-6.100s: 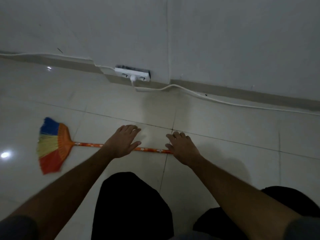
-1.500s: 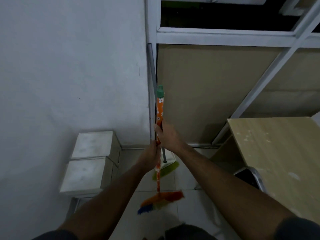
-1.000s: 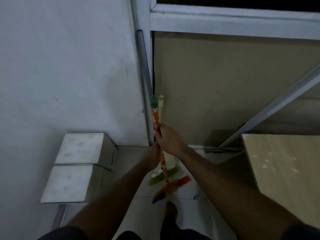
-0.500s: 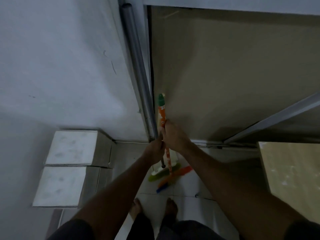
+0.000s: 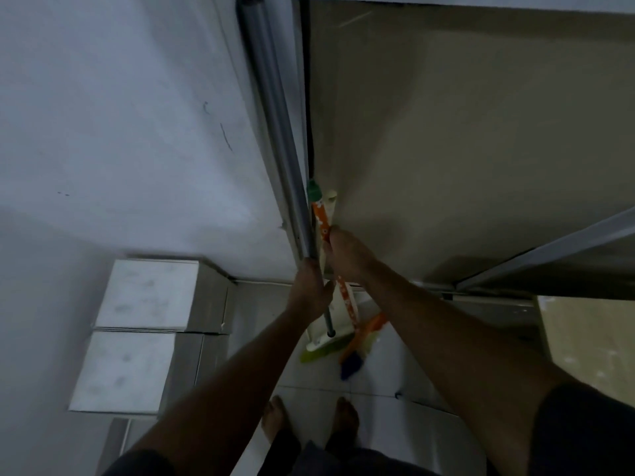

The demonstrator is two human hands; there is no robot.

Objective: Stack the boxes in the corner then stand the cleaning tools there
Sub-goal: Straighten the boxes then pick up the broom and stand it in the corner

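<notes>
An orange broom (image 5: 346,300) with a green cap and multicoloured bristles stands nearly upright in the room's corner. My right hand (image 5: 347,255) grips its handle just below the cap. My left hand (image 5: 309,292) grips a long grey metal pole (image 5: 275,108) that leans into the same corner; its lower end reaches a white head with green bristles (image 5: 326,345) on the floor. A cream handle (image 5: 330,204) shows behind the orange one. Two white boxes (image 5: 144,334) sit side by side against the left wall.
A beige panel (image 5: 446,132) with a white frame forms the right side of the corner. A wooden table edge (image 5: 591,345) shows at far right. My bare feet (image 5: 309,420) stand on the white tiled floor close to the brooms.
Since six seconds ago the orange broom went from lying on the floor to standing in the corner. In the last half second the view came closer and the bristles swung nearer the wall.
</notes>
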